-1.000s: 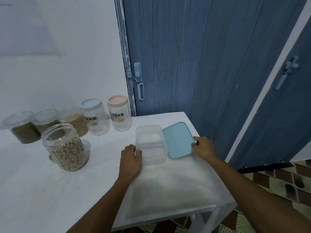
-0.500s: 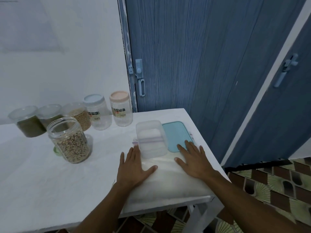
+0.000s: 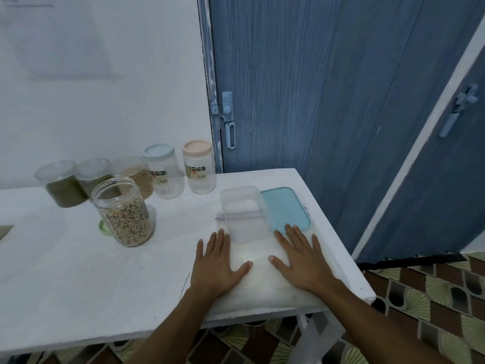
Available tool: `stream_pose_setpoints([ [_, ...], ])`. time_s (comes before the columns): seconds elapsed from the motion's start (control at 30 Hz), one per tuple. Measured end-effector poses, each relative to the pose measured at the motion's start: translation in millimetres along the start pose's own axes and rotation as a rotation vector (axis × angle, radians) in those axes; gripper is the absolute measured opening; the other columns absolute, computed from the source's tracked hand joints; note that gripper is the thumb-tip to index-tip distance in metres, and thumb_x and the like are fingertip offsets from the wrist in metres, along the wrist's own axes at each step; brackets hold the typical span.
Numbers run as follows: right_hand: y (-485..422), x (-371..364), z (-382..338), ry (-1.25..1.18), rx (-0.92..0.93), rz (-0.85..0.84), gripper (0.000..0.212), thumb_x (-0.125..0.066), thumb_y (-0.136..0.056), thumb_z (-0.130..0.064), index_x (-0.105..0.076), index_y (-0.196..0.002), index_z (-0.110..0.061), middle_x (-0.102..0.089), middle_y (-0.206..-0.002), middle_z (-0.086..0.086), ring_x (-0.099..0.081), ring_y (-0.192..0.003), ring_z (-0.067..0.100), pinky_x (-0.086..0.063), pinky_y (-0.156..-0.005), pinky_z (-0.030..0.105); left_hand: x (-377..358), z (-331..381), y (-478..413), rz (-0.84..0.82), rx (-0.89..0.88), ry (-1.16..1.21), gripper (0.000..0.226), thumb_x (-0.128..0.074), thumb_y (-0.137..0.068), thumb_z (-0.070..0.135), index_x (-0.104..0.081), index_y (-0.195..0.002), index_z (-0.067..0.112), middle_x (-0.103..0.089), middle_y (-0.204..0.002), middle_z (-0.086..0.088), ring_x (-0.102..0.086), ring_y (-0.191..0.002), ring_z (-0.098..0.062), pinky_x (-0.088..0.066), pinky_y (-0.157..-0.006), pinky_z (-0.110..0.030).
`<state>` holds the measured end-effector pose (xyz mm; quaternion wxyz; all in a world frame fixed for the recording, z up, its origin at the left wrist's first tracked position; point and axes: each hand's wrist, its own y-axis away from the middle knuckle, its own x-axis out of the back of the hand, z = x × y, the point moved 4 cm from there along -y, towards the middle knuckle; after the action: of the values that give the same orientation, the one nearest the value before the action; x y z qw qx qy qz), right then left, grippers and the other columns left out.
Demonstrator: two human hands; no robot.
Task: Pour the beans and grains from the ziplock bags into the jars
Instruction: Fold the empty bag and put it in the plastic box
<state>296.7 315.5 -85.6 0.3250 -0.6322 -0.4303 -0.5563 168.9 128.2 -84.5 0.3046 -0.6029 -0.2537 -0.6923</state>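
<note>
White and full, the ziplock bag [image 3: 259, 279] lay flat at the surface's [image 3: 78, 271] near right corner. The left hand [image 3: 217, 264] and right hand [image 3: 301, 261] pressed on it with straight fingers, grasping nothing.

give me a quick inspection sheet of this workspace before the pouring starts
surface: white table, its right end by the door.
job's things: ziplock bag of white grain lies flat; clear box appears to stand on its zip end, teal lid flat beside it; open jar of mixed beans; three filled jars at the back, then a blue-lidded jar and a peach-lidded jar, both empty.
clutter: green lid peeking from behind the open jar; tan piece cut off at the left edge.
hands: left hand and right hand flat, fingers spread, pressing the bag.
cables: nothing seen.
surroundings: white wall, blue door, patterned floor tiles.
</note>
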Motion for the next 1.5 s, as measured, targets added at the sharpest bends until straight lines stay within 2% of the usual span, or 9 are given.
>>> stream_pose_setpoints([
  [0.33,-2.2,-1.2,1.0,0.023,0.016,-0.049,0.100,0.011,-0.069,-0.087,0.019,-0.154,-0.035,0.030,-0.160,-0.006,0.028,-0.148,0.013,0.013,-0.120,0.052,-0.8,1.3,0.1,-0.028,0.011,-0.038,0.121,0.012,-0.062,0.087,0.004,-0.158,0.015,0.010,-0.166,-0.002,0.010,-0.153,-0.018,0.011,-0.122,-0.046],
  [0.53,-6.1,14.1,-1.1,-0.125,-0.006,-0.002,0.101,-0.007,-0.071,-0.089,-0.012,-0.157,-0.036,0.002,-0.167,-0.006,0.007,-0.152,0.012,0.008,-0.121,0.049,4.0,-6.4,-4.5,-0.050,0.001,0.083,0.123,0.007,-0.061,0.091,-0.001,-0.159,0.016,0.006,-0.167,-0.001,0.005,-0.153,-0.016,0.003,-0.124,-0.043],
  [0.67,-12.3,24.6,-13.8,-0.213,0.018,0.176,0.065,-0.043,-0.095,-0.062,-0.031,-0.151,-0.032,-0.021,-0.163,-0.005,-0.013,-0.151,0.014,-0.002,-0.123,0.043,20.8,-27.1,-4.7,0.000,-0.012,0.130,0.114,-0.003,-0.073,0.091,-0.016,-0.158,0.016,-0.007,-0.166,-0.004,-0.008,-0.153,-0.019,-0.008,-0.124,-0.037],
  [0.8,-15.8,39.5,-35.9,-0.284,0.023,0.486,0.053,-0.058,-0.093,-0.045,-0.050,-0.138,-0.019,-0.047,-0.146,0.003,-0.044,-0.133,0.028,-0.030,-0.114,0.044,39.0,-58.3,1.0,0.113,-0.045,0.126,0.082,-0.034,-0.086,0.070,-0.040,-0.149,0.018,-0.036,-0.157,-0.001,-0.034,-0.143,-0.019,-0.032,-0.113,-0.033],
  [1.03,-22.5,46.7,-118.7,-0.228,0.230,0.668,0.040,-0.064,-0.087,-0.028,-0.060,-0.125,-0.016,-0.055,-0.132,0.006,-0.045,-0.123,0.023,-0.040,-0.105,0.043,54.7,-135.0,38.0,0.265,-0.072,0.142,0.054,-0.036,-0.086,0.057,-0.066,-0.112,0.022,-0.063,-0.114,0.008,-0.061,-0.102,-0.017,-0.052,-0.077,-0.034],
  [1.13,-31.6,37.5,-174.6,-0.271,0.339,0.603,0.038,-0.064,-0.087,-0.025,-0.060,-0.124,-0.018,-0.057,-0.127,0.001,-0.046,-0.120,0.017,-0.042,-0.102,0.036,52.2,-187.2,52.2,0.299,-0.045,0.084,0.040,-0.040,-0.088,0.051,-0.068,-0.100,0.024,-0.064,-0.103,0.010,-0.063,-0.094,-0.016,-0.051,-0.068,-0.031],
  [1.27,-49.7,13.4,-245.7,-0.485,0.318,0.343,0.048,-0.064,-0.093,-0.029,-0.048,-0.138,-0.022,-0.049,-0.139,-0.006,-0.042,-0.130,0.012,-0.034,-0.107,0.024,53.0,-261.0,62.5,0.320,-0.022,0.092,0.033,-0.052,-0.090,0.042,-0.071,-0.101,0.017,-0.065,-0.103,0.006,-0.062,-0.094,-0.018,-0.049,-0.071,-0.032],
  [1.37,-68.8,-0.8,-291.8,-0.590,0.264,0.215,0.064,-0.065,-0.093,-0.037,-0.037,-0.148,-0.022,-0.041,-0.148,-0.008,-0.039,-0.135,0.010,-0.032,-0.107,0.022,57.9,-308.0,55.2,0.315,0.031,0.128,0.033,-0.059,-0.091,0.038,-0.067,-0.112,0.015,-0.062,-0.114,0.000,-0.058,-0.102,-0.021,-0.045,-0.081,-0.034],
  [1.5,-88.8,-11.1,-328.4,-0.855,0.127,0.200,0.069,-0.075,-0.085,-0.035,-0.036,-0.141,-0.024,-0.050,-0.138,-0.009,-0.051,-0.124,0.010,-0.046,-0.097,0.027,62.5,-346.8,37.9,0.262,0.095,0.219,0.056,-0.060,-0.091,0.039,-0.051,-0.140,0.013,-0.050,-0.141,-0.008,-0.049,-0.125,-0.029,-0.041,-0.099,-0.041],
])
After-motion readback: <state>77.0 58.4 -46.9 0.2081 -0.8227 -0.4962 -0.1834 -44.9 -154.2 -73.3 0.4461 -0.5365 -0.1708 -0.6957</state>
